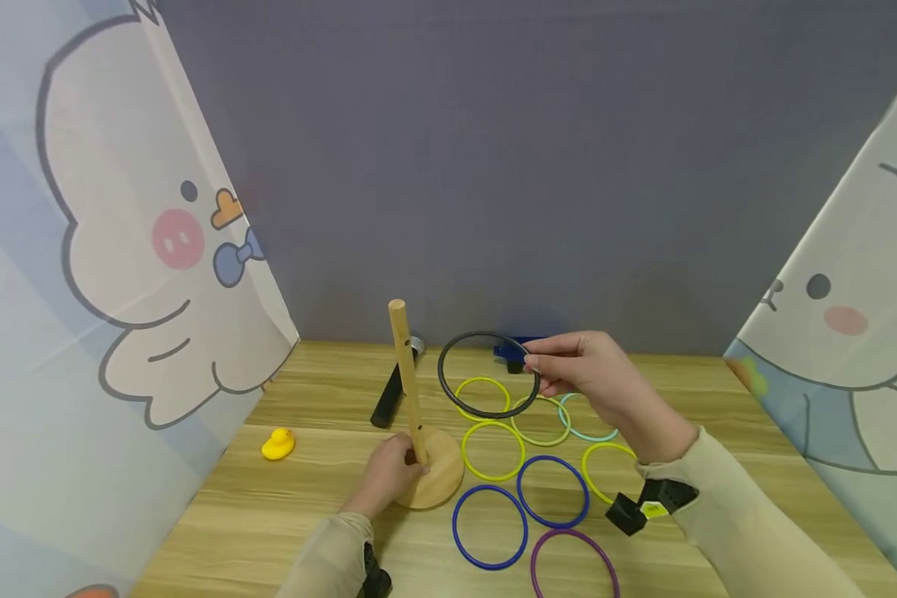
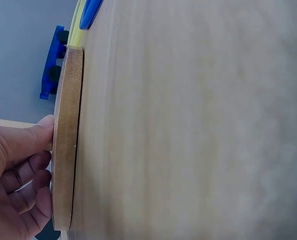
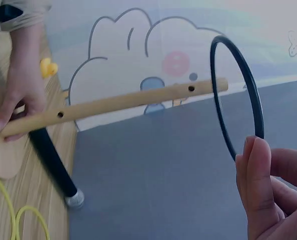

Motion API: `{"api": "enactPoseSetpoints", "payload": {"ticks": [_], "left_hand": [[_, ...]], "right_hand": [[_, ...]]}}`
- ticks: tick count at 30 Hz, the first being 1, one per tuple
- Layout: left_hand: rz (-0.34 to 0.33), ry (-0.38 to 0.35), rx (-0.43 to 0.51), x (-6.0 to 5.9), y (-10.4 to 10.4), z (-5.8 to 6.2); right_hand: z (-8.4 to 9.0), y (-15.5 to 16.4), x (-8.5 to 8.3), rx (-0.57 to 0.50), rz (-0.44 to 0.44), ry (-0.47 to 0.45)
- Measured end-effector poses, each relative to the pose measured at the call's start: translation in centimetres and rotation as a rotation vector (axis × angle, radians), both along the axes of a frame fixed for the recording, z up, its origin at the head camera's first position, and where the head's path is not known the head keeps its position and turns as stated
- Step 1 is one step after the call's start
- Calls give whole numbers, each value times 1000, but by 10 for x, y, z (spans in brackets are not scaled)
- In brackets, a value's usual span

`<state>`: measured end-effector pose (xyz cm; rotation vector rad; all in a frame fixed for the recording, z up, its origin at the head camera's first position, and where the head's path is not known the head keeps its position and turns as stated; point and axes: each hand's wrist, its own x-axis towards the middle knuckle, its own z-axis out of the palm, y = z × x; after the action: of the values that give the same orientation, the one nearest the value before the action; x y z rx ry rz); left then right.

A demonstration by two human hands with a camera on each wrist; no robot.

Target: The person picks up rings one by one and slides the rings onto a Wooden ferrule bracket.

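A wooden post (image 1: 407, 374) with small dark holes stands on a round wooden base (image 1: 444, 482). My left hand (image 1: 389, 472) grips the foot of this post; in the left wrist view the thumb lies at the base's upper face, and the base's edge (image 2: 67, 140) hides part of the grasp. Between the thumb and fingers of my right hand (image 1: 594, 370), a thin black ring (image 1: 486, 415) is pinched at its right side. It is held up in the air, right of the post. Seen from the right wrist, the ring (image 3: 251, 85) overlaps the post's tip (image 3: 221, 85); whether they touch, I cannot tell.
Several yellow rings (image 1: 493, 479), two blue rings (image 1: 491, 567), a purple ring (image 1: 608, 559) and a light blue ring (image 1: 594, 438) lie on the table. A yellow duck (image 1: 278, 444) sits left. Behind are a black-handled, silver-ended stick (image 1: 389, 399) and a blue wheeled thing (image 1: 510, 352).
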<state>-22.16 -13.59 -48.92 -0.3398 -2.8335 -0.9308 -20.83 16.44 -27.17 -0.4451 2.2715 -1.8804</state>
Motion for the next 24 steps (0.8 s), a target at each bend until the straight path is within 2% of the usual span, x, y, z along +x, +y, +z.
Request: {"api": "enactPoseSetpoints", "payload": {"ticks": [8,24], "left_hand": [[-8,17,13,0,-1,-2],[-5,27,5,0,-2,-1]], "right_hand": [[13,-24,-8,-69,30,-5],[41,-71,-10,-216,34,-12]]}}
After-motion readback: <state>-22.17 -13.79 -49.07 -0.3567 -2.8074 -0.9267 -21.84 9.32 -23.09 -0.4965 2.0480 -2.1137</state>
